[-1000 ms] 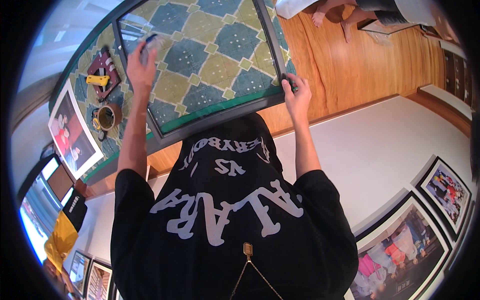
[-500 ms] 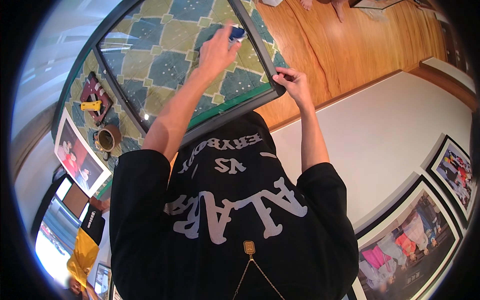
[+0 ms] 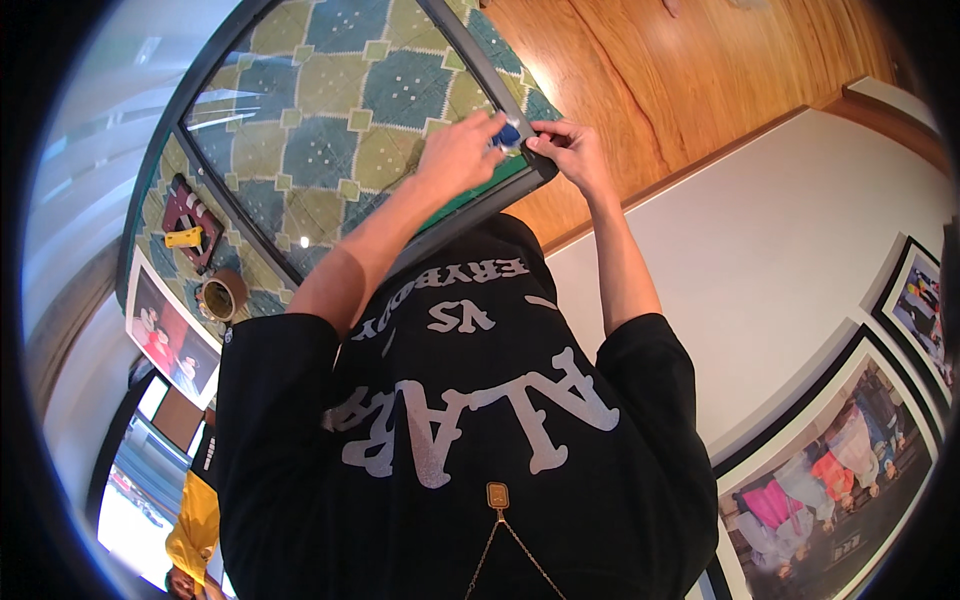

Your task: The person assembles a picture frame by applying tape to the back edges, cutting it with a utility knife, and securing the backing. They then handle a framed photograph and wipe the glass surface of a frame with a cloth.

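Note:
A dark grey frame (image 3: 463, 45) with a clear glass pane (image 3: 330, 110) lies over a patterned cloth, its near right corner close to my body. My left hand (image 3: 458, 155) is closed around a small, crumpled blue-and-white thing (image 3: 510, 134) at the pane's right edge. Whether that is a cloth or a wrapper I cannot make out. My right hand (image 3: 577, 158) pinches the frame's right side near the corner, thumb on top, just beside the left fingertips.
The green and blue patchwork tablecloth (image 3: 505, 60) covers the table. At left are a maroon stand (image 3: 190, 215) with a yellow piece (image 3: 184, 238), a brown cup (image 3: 222, 295) and a photo print (image 3: 172, 330). Framed photos (image 3: 830, 480) stand at right. Another person in yellow (image 3: 195, 525) is lower left.
My left hand has moved right and nearer across the glass with the blue-and-white thing, to the frame's edge. My right hand keeps its pinch, slightly shifted left.

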A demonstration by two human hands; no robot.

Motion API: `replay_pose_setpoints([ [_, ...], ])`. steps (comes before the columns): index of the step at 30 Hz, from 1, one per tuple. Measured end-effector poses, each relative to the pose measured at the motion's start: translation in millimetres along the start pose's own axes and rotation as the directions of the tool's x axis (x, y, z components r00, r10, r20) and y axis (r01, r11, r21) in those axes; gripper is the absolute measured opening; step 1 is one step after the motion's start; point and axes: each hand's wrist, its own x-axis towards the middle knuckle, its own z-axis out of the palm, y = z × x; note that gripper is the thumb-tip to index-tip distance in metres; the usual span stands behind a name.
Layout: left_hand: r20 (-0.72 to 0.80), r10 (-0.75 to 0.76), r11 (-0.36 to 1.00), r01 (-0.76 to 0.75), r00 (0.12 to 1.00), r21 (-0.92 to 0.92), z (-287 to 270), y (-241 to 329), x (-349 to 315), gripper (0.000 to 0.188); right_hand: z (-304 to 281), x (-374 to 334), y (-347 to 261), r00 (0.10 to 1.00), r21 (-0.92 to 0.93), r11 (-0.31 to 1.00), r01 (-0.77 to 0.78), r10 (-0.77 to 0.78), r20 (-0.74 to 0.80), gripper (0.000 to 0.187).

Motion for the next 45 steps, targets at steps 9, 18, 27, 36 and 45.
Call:
replay_pose_setpoints([
  [9,0.241,0.211,0.976,-0.219,0.947,0.007,0,17,-1,0.04,3,2,9,0.999,0.01,1.0,0.022,-0.022,-0.042,0.03],
  [18,0.425,0.307,0.895,-0.41,0.852,0.176,-17,11,-4,0.038,1,1,2,0.999,-0.055,0.999,-0.001,-0.001,-0.041,0.032],
  [27,0.724,0.155,0.87,-0.441,0.672,0.223,-72,-42,-67,0.036,3,0,0,0.999,-0.046,0.999,-0.03,0.027,-0.047,0.032],
  [36,-0.019,0.225,0.974,-0.224,0.974,0.043,8,5,-13,0.037,1,3,5,0.999,0.036,0.999,-0.037,0.038,-0.019,0.032],
  [45,0.49,0.264,0.904,-0.39,0.831,0.174,-42,-14,-48,0.031,-2,7,9,0.999,-0.002,0.999,-0.051,0.051,0.007,0.031],
])
